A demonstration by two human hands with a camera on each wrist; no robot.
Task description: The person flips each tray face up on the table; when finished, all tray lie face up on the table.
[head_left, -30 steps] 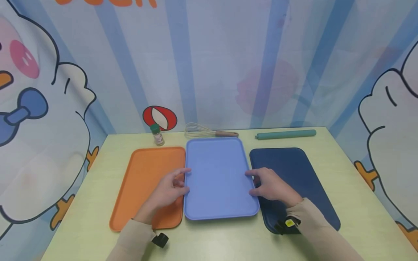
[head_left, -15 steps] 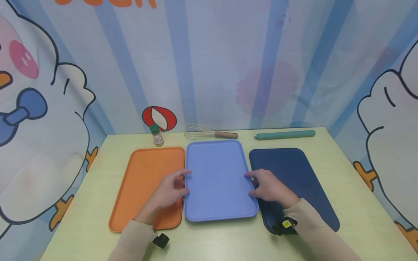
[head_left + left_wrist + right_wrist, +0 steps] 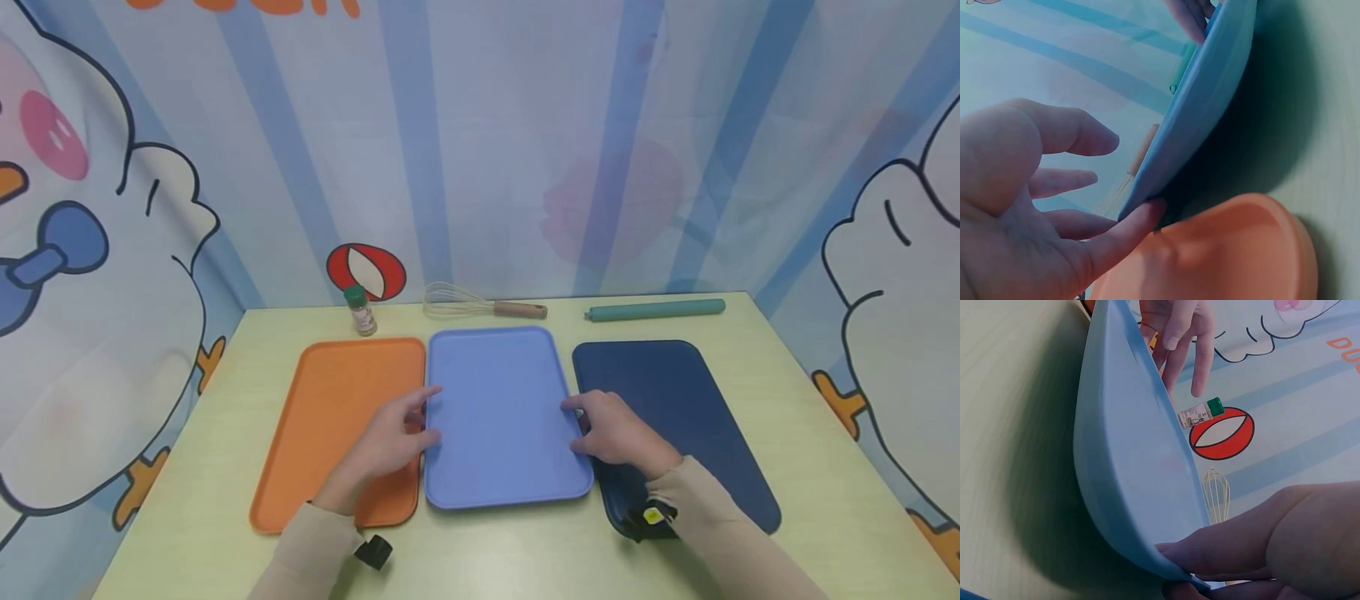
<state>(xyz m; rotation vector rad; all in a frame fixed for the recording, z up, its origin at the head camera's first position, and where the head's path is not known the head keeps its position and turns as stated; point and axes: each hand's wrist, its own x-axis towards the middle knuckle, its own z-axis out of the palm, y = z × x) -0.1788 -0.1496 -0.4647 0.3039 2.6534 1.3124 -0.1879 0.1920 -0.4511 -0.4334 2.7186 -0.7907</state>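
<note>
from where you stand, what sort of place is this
Probably a staged tabletop set, not a working kitchen: a cartoon-printed backdrop rises right behind a whisk and a light blue tray.

The smooth, periwinkle-blue rectangular tray [image 3: 502, 417], with rounded corners and a low raised rim, faced upward, held at both long sides. It was between an orange tray [image 3: 348, 375] and a navy tray [image 3: 660, 383], its near edge above the pale table [image 3: 510, 554], over a dark shadow; whether the far edge touched down was unclear.
</note>
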